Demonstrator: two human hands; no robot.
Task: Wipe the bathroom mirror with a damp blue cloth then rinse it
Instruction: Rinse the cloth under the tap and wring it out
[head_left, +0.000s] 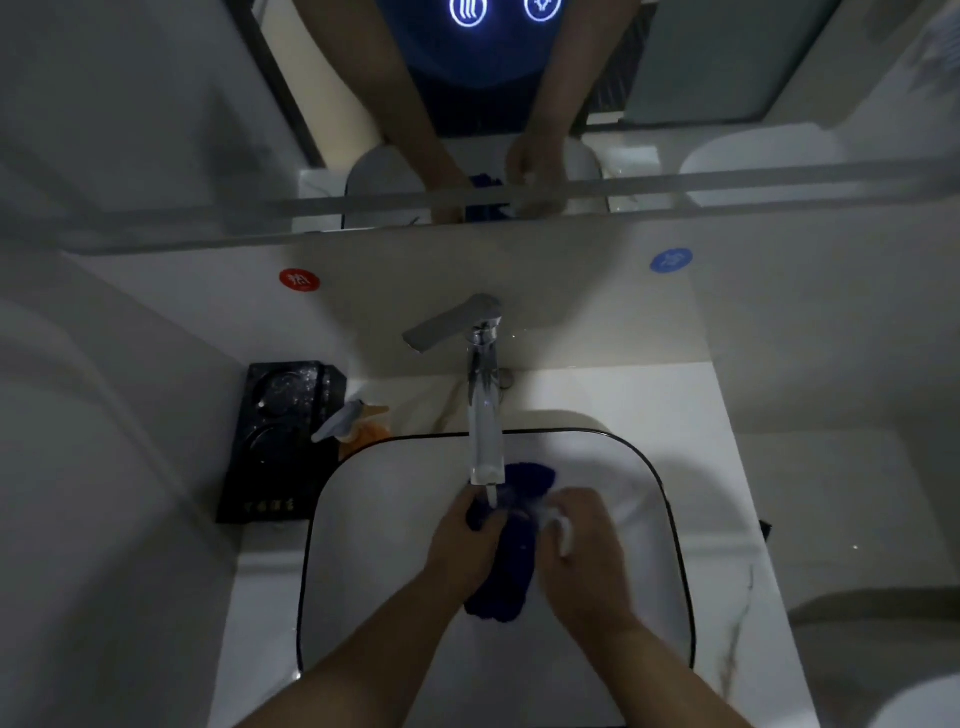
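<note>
The dark blue cloth (511, 566) hangs bunched over the white basin (363, 545), directly under the chrome faucet (485, 415). Water runs from the spout onto it. My left hand (462, 545) grips the cloth's left side and my right hand (582, 545) grips its right side, both closed on the fabric. Something pale, foam or splashing water, shows at my right fingers. The mirror (156, 104) fills the top of the view and reflects my arms and the cloth.
A black tray (280, 441) with round recesses sits left of the basin, with an orange pump bottle (358, 423) beside it. Red (300, 279) and blue (671, 260) round stickers mark the backsplash. The marble counter (727, 493) runs around the basin.
</note>
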